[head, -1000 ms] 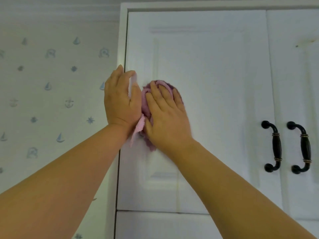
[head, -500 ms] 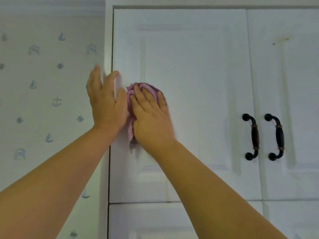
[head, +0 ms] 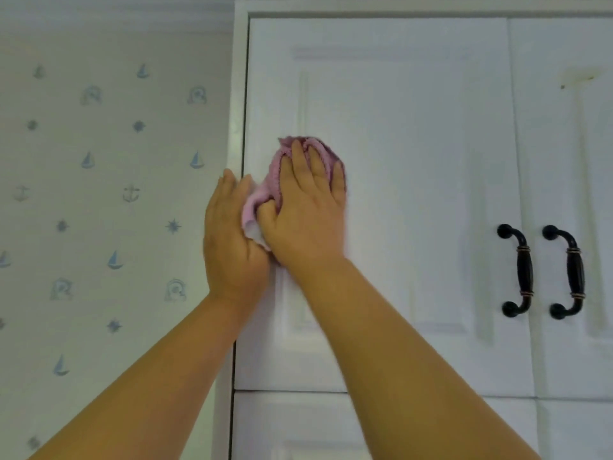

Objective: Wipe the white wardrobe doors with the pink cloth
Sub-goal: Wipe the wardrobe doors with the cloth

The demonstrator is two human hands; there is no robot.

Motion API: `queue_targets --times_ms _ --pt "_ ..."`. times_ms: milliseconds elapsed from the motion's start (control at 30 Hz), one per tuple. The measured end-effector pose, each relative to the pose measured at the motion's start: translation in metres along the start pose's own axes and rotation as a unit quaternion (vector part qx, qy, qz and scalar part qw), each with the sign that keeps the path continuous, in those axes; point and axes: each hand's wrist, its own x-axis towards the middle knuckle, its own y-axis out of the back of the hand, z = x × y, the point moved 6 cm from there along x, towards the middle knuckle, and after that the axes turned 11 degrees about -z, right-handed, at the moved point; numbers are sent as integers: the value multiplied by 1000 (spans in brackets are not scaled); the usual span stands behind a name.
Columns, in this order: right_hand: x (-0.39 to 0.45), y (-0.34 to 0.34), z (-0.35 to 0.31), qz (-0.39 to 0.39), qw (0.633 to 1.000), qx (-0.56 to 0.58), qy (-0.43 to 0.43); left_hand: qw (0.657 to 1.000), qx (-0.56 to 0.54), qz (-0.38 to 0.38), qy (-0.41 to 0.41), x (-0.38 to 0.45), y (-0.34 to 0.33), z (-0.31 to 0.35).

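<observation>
2 black handles (head: 524, 270) right of pink cloth (head: 265, 190); nautical wallpaper (head: 99, 194) left.

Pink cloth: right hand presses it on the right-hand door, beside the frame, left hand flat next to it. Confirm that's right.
Wrong door. The head view shows the right hand pressing the pink cloth on the left-hand door, beside the frame, left hand flat next to it.

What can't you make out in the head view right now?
- Most of the pink cloth: under the right hand.
- Left hand fingertips: whether they touch the left door is unclear.
- Right door: cut off by the frame's edge.
- Its yellowish mark: too small to identify.
</observation>
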Motion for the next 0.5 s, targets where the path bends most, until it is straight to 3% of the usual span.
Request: queue_targets --times_ms 67,367,500 --pt "-5 -10 -7 -18 1000 4 -3 999 -34 16 24 0 5 -5" --pt "-144 -38 24 -60 983 -66 162 973 207 -90 45 -19 -6 9" --pt "-142 -34 24 -49 987 -46 146 957 261 -115 44 -41 -9 3"
